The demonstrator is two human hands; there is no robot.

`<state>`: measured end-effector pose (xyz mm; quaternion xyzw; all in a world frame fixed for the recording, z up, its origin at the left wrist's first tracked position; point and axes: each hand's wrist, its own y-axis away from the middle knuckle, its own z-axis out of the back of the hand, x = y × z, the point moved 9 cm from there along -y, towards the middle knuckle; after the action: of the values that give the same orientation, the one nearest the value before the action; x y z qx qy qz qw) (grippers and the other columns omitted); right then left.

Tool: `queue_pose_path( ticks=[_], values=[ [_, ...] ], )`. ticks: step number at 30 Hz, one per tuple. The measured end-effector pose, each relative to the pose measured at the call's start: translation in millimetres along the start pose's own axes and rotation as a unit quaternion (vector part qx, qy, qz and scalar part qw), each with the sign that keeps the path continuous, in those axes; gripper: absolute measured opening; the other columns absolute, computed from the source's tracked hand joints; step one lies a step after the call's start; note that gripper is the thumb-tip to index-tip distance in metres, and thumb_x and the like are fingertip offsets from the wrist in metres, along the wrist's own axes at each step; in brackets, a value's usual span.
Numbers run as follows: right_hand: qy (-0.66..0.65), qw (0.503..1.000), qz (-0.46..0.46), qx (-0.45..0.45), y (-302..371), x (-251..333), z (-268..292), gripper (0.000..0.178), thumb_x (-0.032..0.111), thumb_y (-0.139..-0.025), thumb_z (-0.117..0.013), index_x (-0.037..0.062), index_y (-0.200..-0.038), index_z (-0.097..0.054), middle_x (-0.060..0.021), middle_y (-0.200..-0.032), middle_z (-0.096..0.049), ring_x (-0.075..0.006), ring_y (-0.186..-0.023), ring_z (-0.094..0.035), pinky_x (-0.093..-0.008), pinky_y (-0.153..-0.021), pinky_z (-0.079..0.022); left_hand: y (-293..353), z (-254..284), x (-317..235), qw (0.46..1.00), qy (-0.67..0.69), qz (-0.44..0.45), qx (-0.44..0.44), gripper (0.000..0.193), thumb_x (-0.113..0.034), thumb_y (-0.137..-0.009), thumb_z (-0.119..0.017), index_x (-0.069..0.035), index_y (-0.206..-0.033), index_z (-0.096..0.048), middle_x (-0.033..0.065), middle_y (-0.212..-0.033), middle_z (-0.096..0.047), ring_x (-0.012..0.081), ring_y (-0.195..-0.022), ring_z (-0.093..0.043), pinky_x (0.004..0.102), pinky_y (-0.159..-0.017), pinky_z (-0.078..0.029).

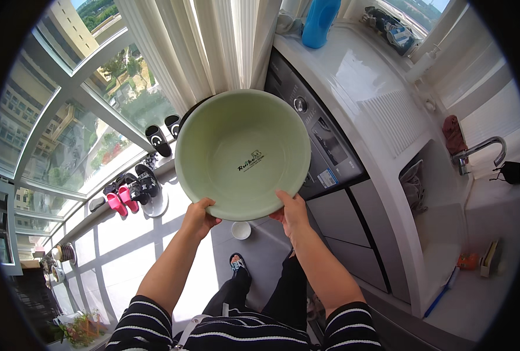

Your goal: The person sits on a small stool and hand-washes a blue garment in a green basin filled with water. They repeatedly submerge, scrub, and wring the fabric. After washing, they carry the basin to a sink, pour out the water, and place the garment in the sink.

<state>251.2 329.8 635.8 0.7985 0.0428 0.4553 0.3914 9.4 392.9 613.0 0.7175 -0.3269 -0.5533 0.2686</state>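
A large round pale green basin is held up in front of me, its hollow inside facing me, with a small dark print on the bottom. My left hand grips the near rim at its lower left, thumb over the edge. At the lower right of the same rim, my right hand is closed on it, thumb inside and fingers underneath. Nothing lies in the basin. It hides part of the floor and of the washing machine's front beyond it.
Right of the basin stands a grey washing machine under a white counter with a washboard and sink. A blue bottle and a faucet are there. Pink slippers line the left window; a white bowl sits on the floor.
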Motion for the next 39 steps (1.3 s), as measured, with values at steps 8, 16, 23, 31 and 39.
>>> queue_pose_path(
  ticks=[8, 16, 23, 31, 39],
  values=[
    [0.043, 0.973, -0.211, -0.081, -146.7, -284.3, 108.7, 0.038, 0.030, -0.087, -0.058, 0.0056, -0.116, -0.051, -0.0084, -0.098, -0.060, -0.0198, -0.078, -0.061, -0.0306, -0.062, -0.049, -198.6, 172.0, 221.4, 0.961, 0.149, 0.146, -0.181, 0.026, -0.013, -0.082, -0.046, -0.004, -0.107, -0.044, 0.0114, -0.093, -0.055, 0.0222, -0.076, -0.056, 0.0314, -0.058, -0.049],
    [0.256, 0.938, -0.216, -0.087, -303.5, -522.2, 224.7, 0.032, 0.019, -0.084, -0.059, 0.0025, -0.110, -0.056, -0.0069, -0.090, -0.062, -0.0127, -0.063, -0.059, -0.0251, -0.050, -0.046, -376.6, 325.7, 404.1, 0.894, 0.235, 0.166, -0.342, 0.023, -0.015, -0.083, -0.050, -0.006, -0.104, -0.049, 0.0092, -0.093, -0.059, 0.0218, -0.077, -0.059, 0.0313, -0.066, -0.050],
    [0.394, 0.912, -0.094, -0.058, -391.5, -663.8, 211.0, 0.041, 0.024, -0.081, -0.062, 0.0030, -0.116, -0.055, -0.0136, -0.100, -0.065, -0.0258, -0.091, -0.063, -0.0352, -0.079, -0.048, -471.0, 376.6, 425.9, 0.901, 0.316, 0.038, -0.294, 0.023, -0.017, -0.087, -0.056, -0.002, -0.104, -0.050, 0.0111, -0.095, -0.060, 0.0220, -0.082, -0.062, 0.0298, -0.069, -0.053],
    [0.486, 0.872, -0.040, -0.047, -398.7, -634.6, 157.0, 0.031, 0.012, -0.076, -0.051, 0.0052, -0.105, -0.060, -0.0209, -0.090, -0.063, -0.0373, -0.086, -0.060, -0.0418, -0.075, -0.048, -425.7, 302.3, 461.5, 0.956, 0.107, 0.156, -0.223, 0.074, -0.044, -0.079, -0.065, -0.007, -0.132, -0.031, 0.0120, -0.124, -0.046, 0.0269, -0.111, -0.048, 0.0446, -0.094, -0.037],
    [0.426, 0.899, 0.092, -0.030, -237.0, -435.3, 151.2, 0.031, 0.014, -0.073, -0.057, 0.0052, -0.103, -0.062, -0.0157, -0.090, -0.063, -0.0316, -0.083, -0.058, -0.0375, -0.076, -0.045, -239.3, 140.4, 398.7, 0.974, -0.094, 0.204, -0.027, 0.045, -0.023, -0.083, -0.064, -0.005, -0.120, -0.045, 0.0060, -0.097, -0.058, 0.0148, -0.086, -0.058, 0.0309, -0.077, -0.047]
  ],
)
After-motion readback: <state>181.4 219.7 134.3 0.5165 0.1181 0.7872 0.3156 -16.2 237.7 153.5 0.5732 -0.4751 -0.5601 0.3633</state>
